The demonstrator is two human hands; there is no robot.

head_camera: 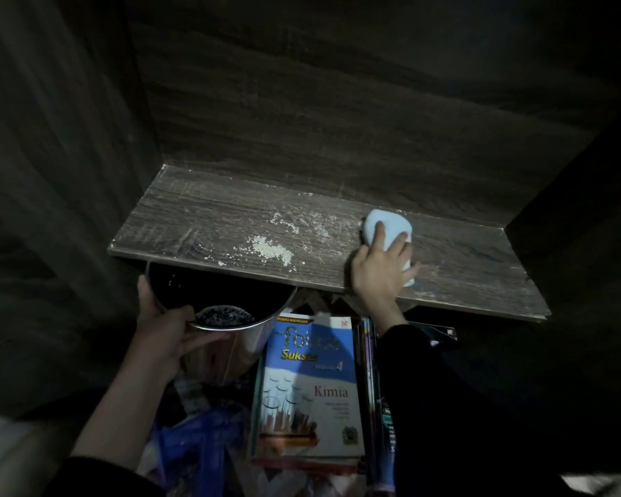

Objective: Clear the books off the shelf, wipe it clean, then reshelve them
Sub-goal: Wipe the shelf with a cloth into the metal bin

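The dark wood-grain shelf (201, 217) holds no books and carries white crumbs and dust (271, 247) near its middle front. My right hand (382, 272) presses a pale blue sponge (384, 224) flat on the right part of the shelf, fingers spread over it. My left hand (169, 333) grips the rim of a metal pot (251, 338) held just under the shelf's front edge, below the crumbs. A stack of books lies below the shelf; the top one is a blue and white "Kimia" book (309, 385).
The cabinet's dark left wall (58, 156) and right wall (581, 181) close in the shelf, with a back panel behind. More book spines (371, 389) stand right of the stack. Blue plastic (194, 435) lies at the lower left.
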